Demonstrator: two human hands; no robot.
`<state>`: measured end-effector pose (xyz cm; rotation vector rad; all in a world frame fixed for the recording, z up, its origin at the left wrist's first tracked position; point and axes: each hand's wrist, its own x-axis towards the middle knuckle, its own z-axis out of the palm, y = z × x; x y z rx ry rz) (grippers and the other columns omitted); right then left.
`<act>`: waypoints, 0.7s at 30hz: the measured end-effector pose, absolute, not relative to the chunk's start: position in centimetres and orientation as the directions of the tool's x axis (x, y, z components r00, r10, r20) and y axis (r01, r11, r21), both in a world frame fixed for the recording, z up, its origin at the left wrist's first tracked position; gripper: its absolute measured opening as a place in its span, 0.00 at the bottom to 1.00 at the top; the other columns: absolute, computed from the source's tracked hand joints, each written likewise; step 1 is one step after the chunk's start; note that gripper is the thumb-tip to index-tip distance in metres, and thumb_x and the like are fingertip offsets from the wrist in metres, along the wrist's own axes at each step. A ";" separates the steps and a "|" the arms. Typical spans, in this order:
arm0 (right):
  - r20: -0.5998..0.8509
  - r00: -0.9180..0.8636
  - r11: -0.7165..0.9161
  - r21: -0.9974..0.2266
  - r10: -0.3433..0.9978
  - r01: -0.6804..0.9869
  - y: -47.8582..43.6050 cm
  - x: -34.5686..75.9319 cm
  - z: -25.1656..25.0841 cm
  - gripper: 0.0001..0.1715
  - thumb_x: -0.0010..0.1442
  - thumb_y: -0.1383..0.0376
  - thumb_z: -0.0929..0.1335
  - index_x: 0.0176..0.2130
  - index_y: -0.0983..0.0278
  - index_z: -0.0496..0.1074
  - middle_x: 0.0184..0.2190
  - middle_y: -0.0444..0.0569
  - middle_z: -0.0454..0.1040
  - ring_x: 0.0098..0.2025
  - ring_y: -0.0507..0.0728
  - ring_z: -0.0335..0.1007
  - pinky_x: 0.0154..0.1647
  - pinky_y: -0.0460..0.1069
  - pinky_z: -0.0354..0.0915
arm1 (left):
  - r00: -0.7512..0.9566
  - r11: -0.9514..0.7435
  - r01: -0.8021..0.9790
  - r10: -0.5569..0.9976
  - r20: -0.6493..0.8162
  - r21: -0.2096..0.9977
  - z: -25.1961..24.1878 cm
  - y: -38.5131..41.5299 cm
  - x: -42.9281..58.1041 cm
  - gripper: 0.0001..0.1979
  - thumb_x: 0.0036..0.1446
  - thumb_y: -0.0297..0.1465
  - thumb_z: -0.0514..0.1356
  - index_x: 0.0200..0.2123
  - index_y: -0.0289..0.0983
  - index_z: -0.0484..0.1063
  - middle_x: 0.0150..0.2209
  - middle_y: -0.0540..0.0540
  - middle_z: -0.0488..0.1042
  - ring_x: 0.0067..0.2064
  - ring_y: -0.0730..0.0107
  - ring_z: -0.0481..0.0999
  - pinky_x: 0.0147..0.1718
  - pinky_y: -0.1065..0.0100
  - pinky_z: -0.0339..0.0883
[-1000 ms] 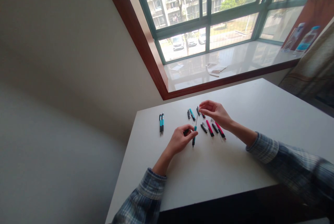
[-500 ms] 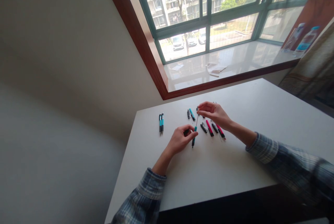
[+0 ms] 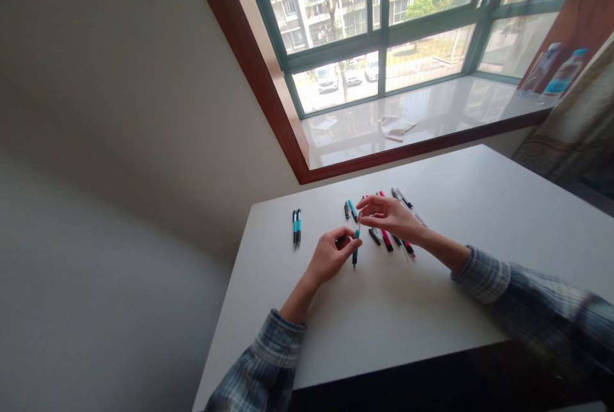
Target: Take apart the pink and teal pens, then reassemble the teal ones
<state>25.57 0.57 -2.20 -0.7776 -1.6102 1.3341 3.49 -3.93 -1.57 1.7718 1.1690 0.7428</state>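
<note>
Between the thumb and fingers of my left hand [image 3: 330, 254] is a teal pen barrel [image 3: 355, 254], upright with its dark end toward me. My right hand [image 3: 394, 217] pinches the far end of a thin, pale pen refill [image 3: 359, 222], which enters the barrel's upper opening; only a short length shows. Behind the barrel lie a teal pen part [image 3: 352, 207] and a black pen part [image 3: 346, 210]. Pink-and-black pen parts [image 3: 386, 240] and black ones lie under and beside my right hand, partly hidden by it.
Two teal-and-black pens [image 3: 297, 228] lie side by side at the left of the white table [image 3: 407, 316]. More dark and clear pen parts [image 3: 404, 198] lie beyond my right hand. Past the table, the windowsill [image 3: 350, 143] holds a crumpled cloth [image 3: 396, 126] and plastic bottles [image 3: 566, 74].
My right hand has come down and left toward the barrel, and the refill has slid deeper into it. My left hand has barely moved.
</note>
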 end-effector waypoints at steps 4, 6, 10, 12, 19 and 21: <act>0.244 -0.421 0.227 -0.970 0.873 -0.092 0.4 25.3 -2.3 0.21 0.58 0.54 0.77 0.47 0.62 0.77 0.39 0.49 0.81 0.41 0.58 0.80 0.44 0.54 0.74 | 0.368 -0.197 0.387 0.929 0.045 0.901 -1.6 -3.9 3.6 0.16 0.62 0.44 0.64 0.34 0.35 0.74 0.26 0.52 0.67 0.28 0.73 0.62 0.30 0.70 0.57; 0.250 -0.422 0.229 -0.968 0.872 -0.101 0.3 25.3 -2.2 0.21 0.57 0.55 0.77 0.47 0.62 0.77 0.38 0.49 0.81 0.40 0.58 0.79 0.44 0.53 0.74 | 0.365 -0.200 0.380 0.930 0.052 0.903 -1.7 -3.8 3.6 0.16 0.62 0.44 0.64 0.34 0.35 0.74 0.27 0.52 0.68 0.28 0.73 0.62 0.30 0.70 0.58; 0.252 -0.439 0.225 -0.968 0.863 -0.113 0.2 25.3 -1.9 0.22 0.58 0.55 0.77 0.48 0.62 0.77 0.38 0.49 0.81 0.41 0.58 0.79 0.44 0.53 0.74 | 0.347 -0.231 0.357 0.932 0.101 0.905 -1.7 -3.8 3.7 0.15 0.63 0.43 0.63 0.34 0.35 0.74 0.28 0.51 0.70 0.30 0.72 0.65 0.32 0.70 0.60; 0.261 -0.423 0.236 -0.965 0.868 -0.112 0.2 25.4 -1.7 0.21 0.59 0.54 0.76 0.48 0.62 0.77 0.40 0.51 0.81 0.42 0.59 0.79 0.44 0.54 0.74 | 0.338 -0.263 0.336 0.930 0.145 0.905 -1.5 -3.8 3.7 0.15 0.64 0.43 0.62 0.35 0.36 0.74 0.30 0.50 0.71 0.32 0.71 0.66 0.34 0.70 0.62; 0.293 -0.386 0.308 -0.951 0.875 -0.022 0.4 25.3 -2.4 0.18 0.62 0.51 0.73 0.43 0.62 0.80 0.40 0.51 0.80 0.42 0.59 0.77 0.43 0.52 0.72 | 0.365 -0.295 0.258 0.911 0.190 0.920 -0.7 -3.9 3.8 0.16 0.67 0.44 0.59 0.39 0.36 0.75 0.35 0.46 0.73 0.36 0.67 0.69 0.39 0.68 0.65; 0.287 -0.424 0.315 -0.949 0.859 -0.004 0.3 25.1 -2.6 0.18 0.63 0.50 0.73 0.43 0.61 0.81 0.39 0.51 0.81 0.40 0.59 0.77 0.40 0.51 0.71 | 0.404 -0.273 0.223 0.900 0.166 0.936 -0.6 -3.9 3.9 0.18 0.66 0.46 0.59 0.39 0.36 0.75 0.34 0.46 0.73 0.35 0.68 0.67 0.38 0.68 0.65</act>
